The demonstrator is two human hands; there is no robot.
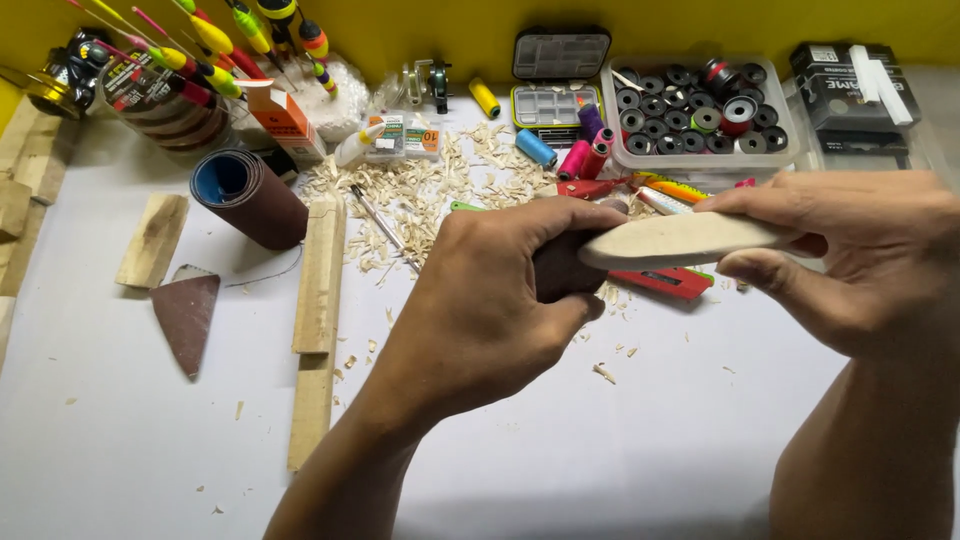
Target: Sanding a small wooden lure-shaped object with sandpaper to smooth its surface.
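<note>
1. Left hand (490,300) closed around a dark brown piece of sandpaper (560,265), fingers together and pressing it against the near end of a pale carved wooden blank (680,240)
2. Right hand (850,255) clamped on the far end of the blank, thumb below and fingers above, holding it roughly level above the white table (600,460)
3. Blank raised over the table's middle, tapered at the left end, with a red utility knife (665,282) lying just beneath it
4. Heap of wood shavings (420,195) spread behind the hands, a thin metal tool (380,222) lying across it
5. Roll of brown sandpaper (250,198) to the left, a triangular cut sheet (187,315) near it
6. Long wooden strip (318,330) lying lengthwise beside the left forearm, a shorter wood block (152,240) well apart at the left
7. Clear tub of black spools (695,120) at the back right, thread bobbins (585,155) in blue and pink just beside it
8. Bright fishing floats (215,40) standing at the back left
</note>
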